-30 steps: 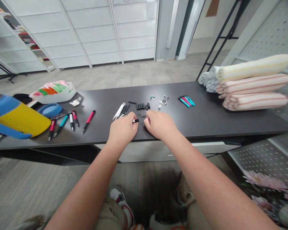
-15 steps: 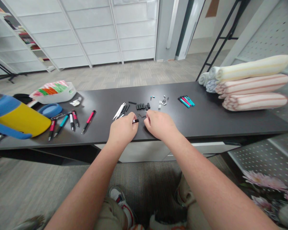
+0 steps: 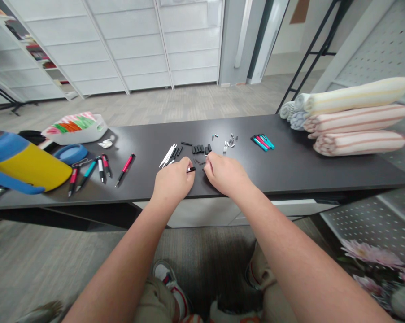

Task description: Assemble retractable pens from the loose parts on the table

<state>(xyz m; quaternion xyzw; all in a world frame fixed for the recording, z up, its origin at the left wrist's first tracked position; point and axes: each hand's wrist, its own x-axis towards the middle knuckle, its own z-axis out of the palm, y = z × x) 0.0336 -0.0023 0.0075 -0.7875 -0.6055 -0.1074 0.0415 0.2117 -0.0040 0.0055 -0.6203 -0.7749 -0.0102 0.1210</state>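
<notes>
My left hand (image 3: 173,181) rests on the dark table (image 3: 289,166) with its fingers pinched on a small black and silver pen part (image 3: 190,169) that sticks out to the right. My right hand (image 3: 224,173) is curled just right of it, fingertips down among tiny dark bits (image 3: 198,161); what it holds, if anything, is hidden. Just beyond both hands lie a row of short black pen sleeves (image 3: 200,148) and white refills (image 3: 167,155). Further right are small metal parts (image 3: 229,140).
Assembled pens (image 3: 97,169) lie on the left, a red one (image 3: 124,170) apart from them. A yellow and blue object (image 3: 23,168), a blue tape roll (image 3: 70,154) and a white tray (image 3: 76,129) stand at far left. Teal and pink pens (image 3: 262,142) and rolled towels (image 3: 353,116) are right.
My right hand has shifted slightly forward and left toward the loose dark bits. The left hand stays put with the pen part.
</notes>
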